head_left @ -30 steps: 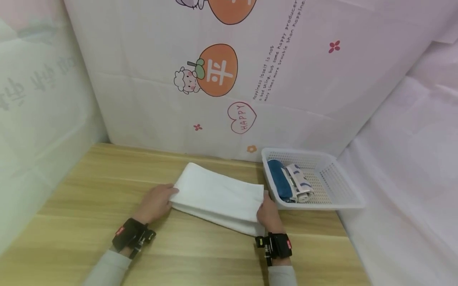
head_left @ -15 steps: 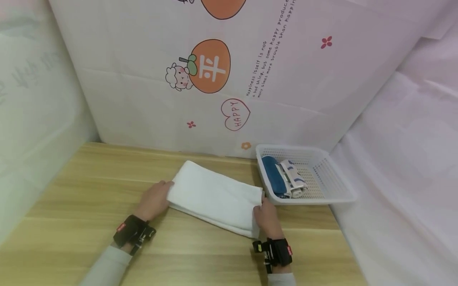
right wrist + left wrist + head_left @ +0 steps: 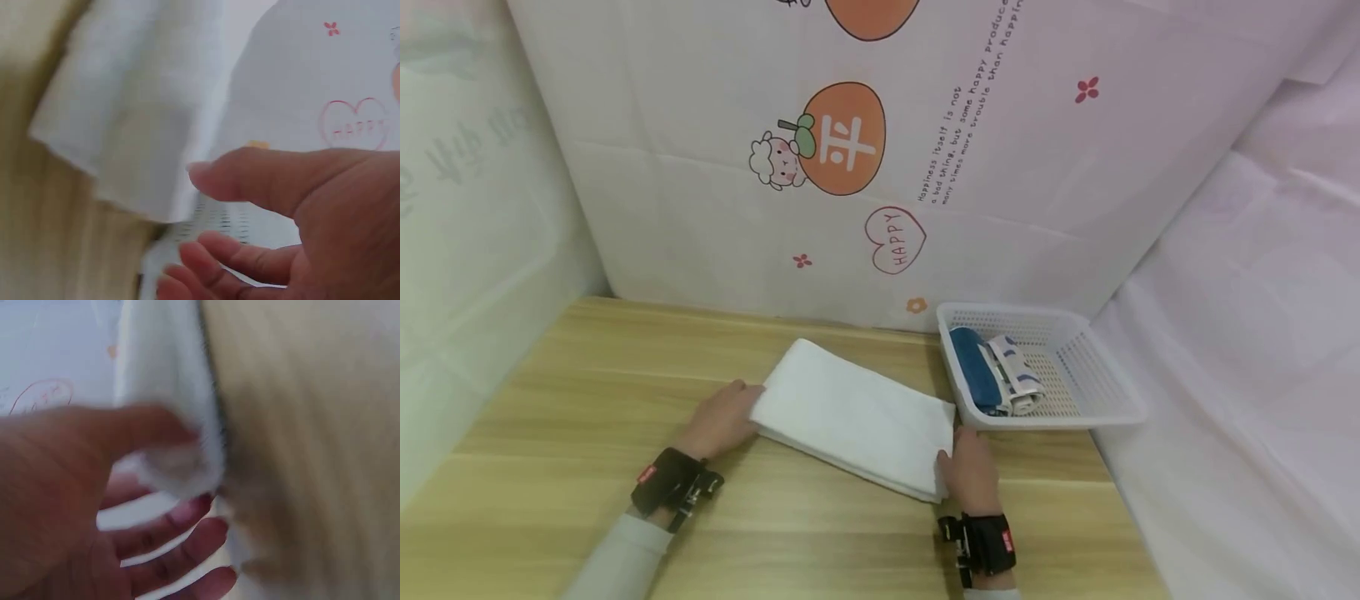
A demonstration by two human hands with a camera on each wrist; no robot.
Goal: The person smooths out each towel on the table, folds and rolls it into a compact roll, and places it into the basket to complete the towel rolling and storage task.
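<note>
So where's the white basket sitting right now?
In the head view the white basket sits on the wooden table at the right, against the back wall, just right of the folded white towel.

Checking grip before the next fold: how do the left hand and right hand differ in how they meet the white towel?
The left hand grips the folded white towel at its left end, thumb on top and fingers underneath in the left wrist view. The right hand is at the towel's near right corner, its fingers relaxed and apart from the cloth in the right wrist view. The left hand lies farther from the white basket than the right. Both wear black wrist straps.
</note>
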